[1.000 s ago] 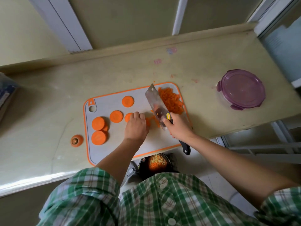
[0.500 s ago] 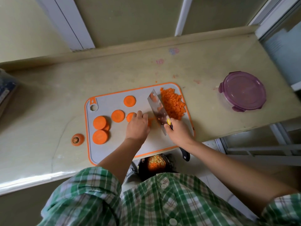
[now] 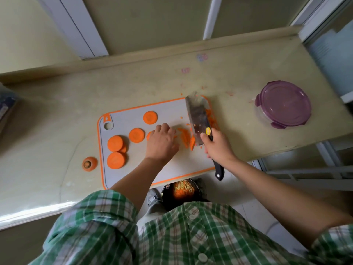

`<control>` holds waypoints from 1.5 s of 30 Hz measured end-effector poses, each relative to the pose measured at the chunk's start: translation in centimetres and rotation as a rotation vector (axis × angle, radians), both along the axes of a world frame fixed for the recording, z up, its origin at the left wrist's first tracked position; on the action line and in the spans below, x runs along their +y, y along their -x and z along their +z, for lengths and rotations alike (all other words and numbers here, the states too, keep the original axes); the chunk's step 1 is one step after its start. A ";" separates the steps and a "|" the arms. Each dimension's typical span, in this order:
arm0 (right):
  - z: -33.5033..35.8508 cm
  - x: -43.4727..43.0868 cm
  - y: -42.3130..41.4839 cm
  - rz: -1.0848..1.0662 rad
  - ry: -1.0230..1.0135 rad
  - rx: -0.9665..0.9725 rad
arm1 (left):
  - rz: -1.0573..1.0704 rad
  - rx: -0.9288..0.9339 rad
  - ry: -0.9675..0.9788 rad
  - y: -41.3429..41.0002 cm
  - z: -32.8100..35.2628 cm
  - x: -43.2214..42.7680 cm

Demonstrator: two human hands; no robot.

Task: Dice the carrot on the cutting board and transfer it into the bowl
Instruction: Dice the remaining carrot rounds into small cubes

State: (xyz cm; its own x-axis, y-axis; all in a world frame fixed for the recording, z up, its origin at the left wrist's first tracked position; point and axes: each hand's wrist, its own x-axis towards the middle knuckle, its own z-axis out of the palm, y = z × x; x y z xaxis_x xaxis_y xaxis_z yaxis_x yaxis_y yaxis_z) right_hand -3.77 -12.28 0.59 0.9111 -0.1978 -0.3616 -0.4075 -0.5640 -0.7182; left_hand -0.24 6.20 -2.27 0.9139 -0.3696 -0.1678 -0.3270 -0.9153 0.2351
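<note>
Carrot strips (image 3: 186, 139) just beside left hand (image 3: 162, 143); right hand (image 3: 217, 149) grips knife (image 3: 196, 115)

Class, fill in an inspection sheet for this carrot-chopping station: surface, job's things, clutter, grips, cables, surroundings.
Surface: pale counter, cutting board at its near edge.
Job's things: carrot rounds and carrot strips on the board; diced carrot right of the knife blade; bowl below the counter edge, holding dice.
Clutter: carrot top left of board; purple-lidded container at right; scraps on counter.
Grips: left-hand grip rests on board beside strips; right-hand grip holds knife handle.
Cables: nothing seen.
Surroundings: wall with white frames behind.
</note>
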 end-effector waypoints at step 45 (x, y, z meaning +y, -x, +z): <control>0.1 -1.7 -1.3 -0.091 -0.166 0.051 | -0.558 0.015 -0.328 -4.8 0.2 -2.3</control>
